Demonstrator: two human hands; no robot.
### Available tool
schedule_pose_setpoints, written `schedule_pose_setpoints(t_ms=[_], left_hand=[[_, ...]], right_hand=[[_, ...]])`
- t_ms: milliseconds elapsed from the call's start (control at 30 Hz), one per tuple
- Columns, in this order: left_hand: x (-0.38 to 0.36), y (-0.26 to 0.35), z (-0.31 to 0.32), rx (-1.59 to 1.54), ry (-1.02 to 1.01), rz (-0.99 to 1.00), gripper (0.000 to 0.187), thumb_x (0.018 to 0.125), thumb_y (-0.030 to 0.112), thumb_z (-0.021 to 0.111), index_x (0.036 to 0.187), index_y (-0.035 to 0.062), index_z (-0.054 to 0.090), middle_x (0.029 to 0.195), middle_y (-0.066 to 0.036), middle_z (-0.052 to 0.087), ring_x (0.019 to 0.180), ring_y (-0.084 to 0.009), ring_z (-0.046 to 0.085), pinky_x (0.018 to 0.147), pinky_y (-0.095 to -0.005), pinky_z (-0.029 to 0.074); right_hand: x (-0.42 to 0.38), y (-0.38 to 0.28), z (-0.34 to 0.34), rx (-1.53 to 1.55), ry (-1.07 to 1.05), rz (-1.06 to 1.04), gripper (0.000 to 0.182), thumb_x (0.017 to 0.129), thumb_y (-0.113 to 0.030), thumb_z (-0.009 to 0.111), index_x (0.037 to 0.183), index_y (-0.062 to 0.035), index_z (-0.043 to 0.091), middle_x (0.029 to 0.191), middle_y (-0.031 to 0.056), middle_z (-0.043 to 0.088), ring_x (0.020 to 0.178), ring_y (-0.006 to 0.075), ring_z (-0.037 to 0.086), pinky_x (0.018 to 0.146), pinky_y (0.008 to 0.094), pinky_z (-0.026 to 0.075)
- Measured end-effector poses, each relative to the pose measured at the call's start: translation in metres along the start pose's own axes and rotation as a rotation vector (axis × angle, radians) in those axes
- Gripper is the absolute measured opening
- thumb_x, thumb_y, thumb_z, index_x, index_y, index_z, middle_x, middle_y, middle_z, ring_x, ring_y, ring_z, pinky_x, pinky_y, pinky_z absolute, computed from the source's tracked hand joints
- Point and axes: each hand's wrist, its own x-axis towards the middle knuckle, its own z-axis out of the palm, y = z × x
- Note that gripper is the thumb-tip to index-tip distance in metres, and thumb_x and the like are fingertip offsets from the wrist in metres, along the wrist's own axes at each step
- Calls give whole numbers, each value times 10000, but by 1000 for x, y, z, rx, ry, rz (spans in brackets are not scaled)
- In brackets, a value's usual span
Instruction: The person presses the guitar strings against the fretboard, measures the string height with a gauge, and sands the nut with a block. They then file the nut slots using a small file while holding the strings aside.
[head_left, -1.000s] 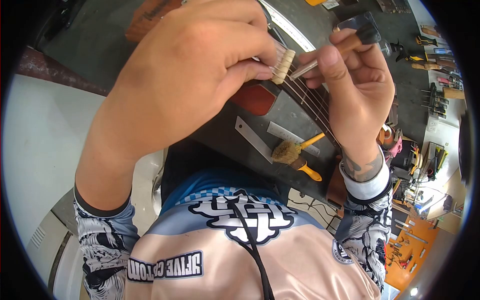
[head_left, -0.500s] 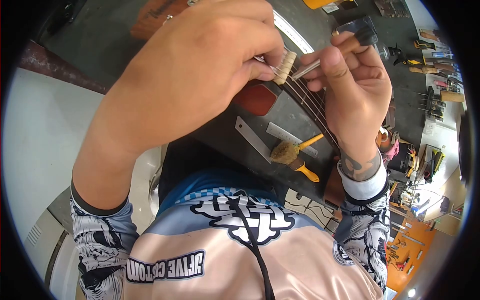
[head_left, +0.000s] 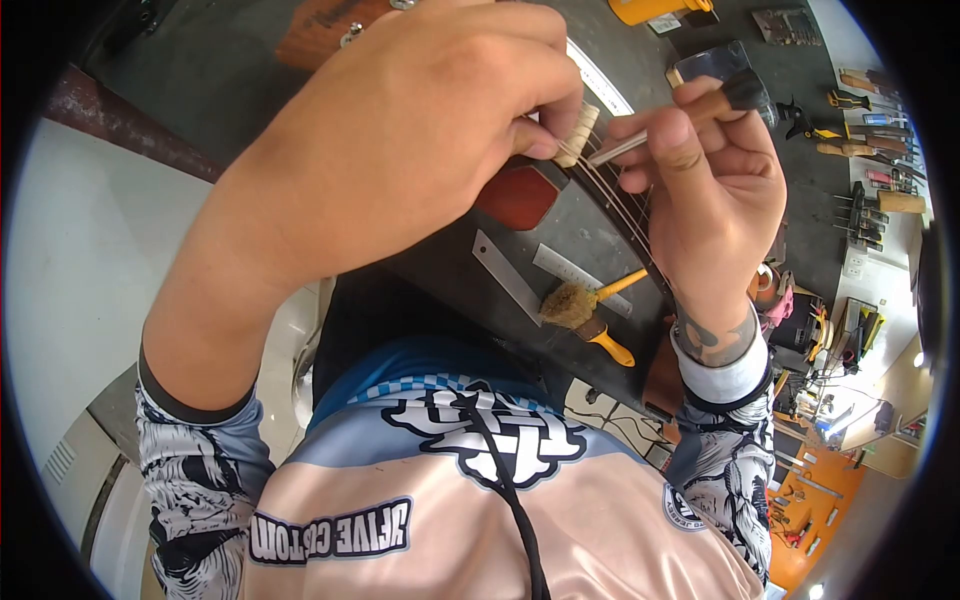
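Observation:
Across the dark bench runs a guitar neck with several strings [head_left: 628, 215] and a pale slotted nut [head_left: 577, 135] at its upper end. My left hand [head_left: 430, 130] is at the nut's left side, its thumb and forefinger pinched on a string. A slim metal tool with a wooden handle [head_left: 712, 105] is held by my right hand [head_left: 710, 190], between thumb and fingers. The tool's tip lies beside the nut, near the strings. The reddish-brown headstock [head_left: 518, 198] shows below my left hand, which hides part of it.
A steel blade [head_left: 506, 278], a ruler [head_left: 582, 280] and a brush with a yellow handle [head_left: 572, 304] lie on the bench [head_left: 430, 305] nearer my body. Tools hang in a rack [head_left: 870, 150] at the right. A yellow object [head_left: 650, 10] sits at the top.
The view has shifted slightly. Both hands keep their grips, and my left hand has moved a little to the right in the picture along with the nut.

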Motion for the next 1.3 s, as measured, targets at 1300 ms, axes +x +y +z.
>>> schedule_pose_setpoints(t_ms=[1300], left_hand=[[-12, 2, 39, 409, 47, 113, 324, 773, 94, 806, 1095, 117, 768, 1136, -67, 654, 1173, -297, 588, 956, -434, 431]], right_hand=[[-6, 98, -186, -1084, -566, 537, 219, 858, -85, 745, 1073, -42, 745, 969, 147, 759, 938, 300, 726, 818, 397, 549]])
